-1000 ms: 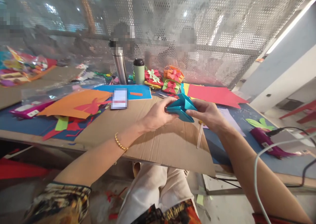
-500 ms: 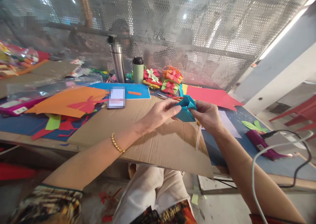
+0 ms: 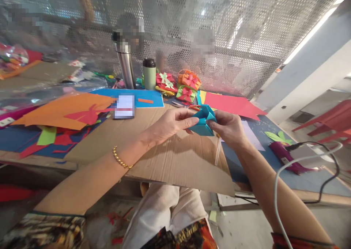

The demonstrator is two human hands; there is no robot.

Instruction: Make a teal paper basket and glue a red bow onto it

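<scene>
A small folded blue paper box (image 3: 203,129) is held up above the cardboard sheet (image 3: 175,161), its top uncovered toward me. On its left side my left hand (image 3: 178,123) pinches the wall between thumb and fingers. My right hand (image 3: 229,128) grips the right side, thumb pressed at the near rim. Behind the box lie scissors (image 3: 178,104), partly hidden. A thin translucent stick (image 3: 218,152) rests on the cardboard's right edge, below my right hand.
Finished-looking paper baskets with bows (image 3: 187,93) stand at the back beside a green bottle (image 3: 149,75) and a steel flask (image 3: 126,68). Orange paper (image 3: 63,110) lies left, red paper (image 3: 233,104) right. A phone (image 3: 124,106) sits on the cardboard. A grey cable (image 3: 276,194) loops at right.
The blue paper box has turned slightly in my hands, and my right thumb has shifted left along its near rim. The whole view has shifted a little.
</scene>
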